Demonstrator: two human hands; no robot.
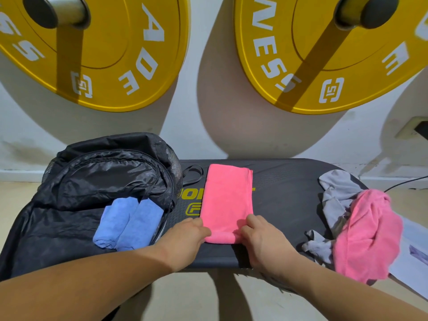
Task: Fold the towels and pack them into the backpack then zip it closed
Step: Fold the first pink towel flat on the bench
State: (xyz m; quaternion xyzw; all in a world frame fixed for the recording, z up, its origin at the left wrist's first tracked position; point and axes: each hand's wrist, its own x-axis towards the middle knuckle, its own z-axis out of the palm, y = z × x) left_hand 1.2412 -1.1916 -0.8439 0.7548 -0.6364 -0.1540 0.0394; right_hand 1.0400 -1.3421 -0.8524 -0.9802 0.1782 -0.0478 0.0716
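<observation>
Neatly folded pink towel (225, 200), backpack (92, 172) unzipped

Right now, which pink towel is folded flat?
The middle pink towel, on the black board: a flat strip, with the left hand and right hand at its near end. The other pink towel, far right, lies crumpled against a grey towel.

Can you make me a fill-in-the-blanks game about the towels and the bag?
The two rolled towels in the open backpack are ____.
The left hand and right hand hold the long folded towel, which is ____.
The big weight plates are ____.
The crumpled towel beside the loose pink towel is ____.
Missing words: blue, pink, yellow, grey.
</observation>
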